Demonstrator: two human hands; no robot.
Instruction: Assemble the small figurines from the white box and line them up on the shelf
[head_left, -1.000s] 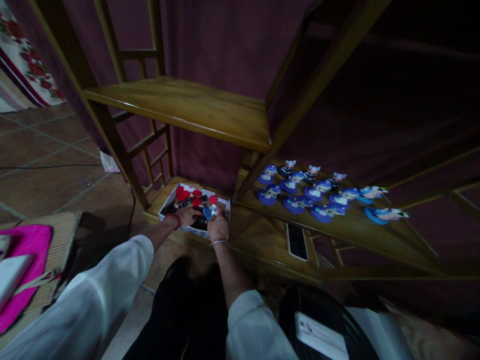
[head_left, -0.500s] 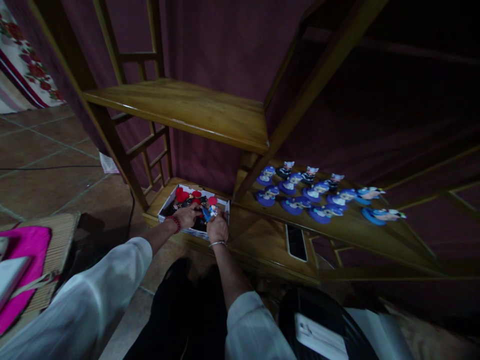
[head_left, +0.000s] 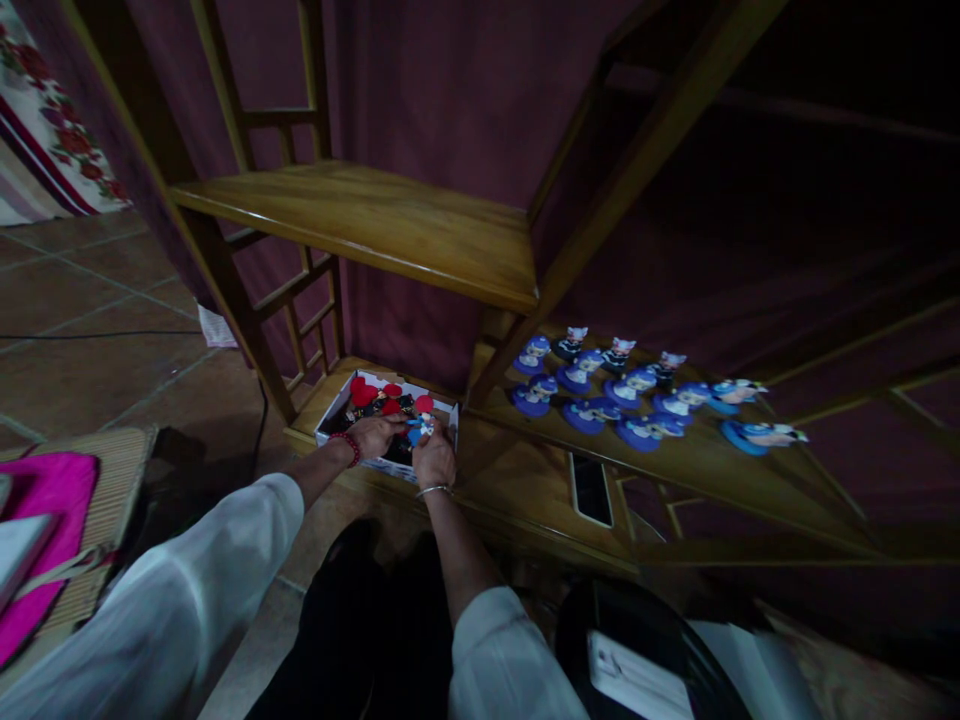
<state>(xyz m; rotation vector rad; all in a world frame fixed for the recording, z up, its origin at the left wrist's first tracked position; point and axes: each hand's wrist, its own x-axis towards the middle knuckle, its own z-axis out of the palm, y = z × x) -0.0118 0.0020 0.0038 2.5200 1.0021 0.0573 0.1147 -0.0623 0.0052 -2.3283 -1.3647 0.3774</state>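
Observation:
A shallow white cardboard box [head_left: 324, 428] on the low shelf holds several small figurines with red and black parts. Over its right half, a blue-and-white figurine [head_left: 424, 427] is gripped by my right hand [head_left: 436, 460], whose fingers are curled. My left hand [head_left: 373, 437], with a red bead bracelet at the wrist, reaches in from the left. Its fingers are closed together at the blue side of the same figurine; their tips are partly hidden. A red round piece [head_left: 424, 404] shows just above the figurine.
Right of the box, several purple-and-blue figurines [head_left: 631, 384] and black-dressed figurines [head_left: 619, 353] stand in rows on a raised wooden shelf [head_left: 510, 420]. A phone [head_left: 592, 488] lies below them. An upper shelf board [head_left: 360, 215] overhangs the box. A black stool [head_left: 592, 610] stands lower right.
Both hands stay over the box, with small finger movements at the blue-and-white figurine. The left fingers have shifted slightly. The figurines on the shelf have not been moved.

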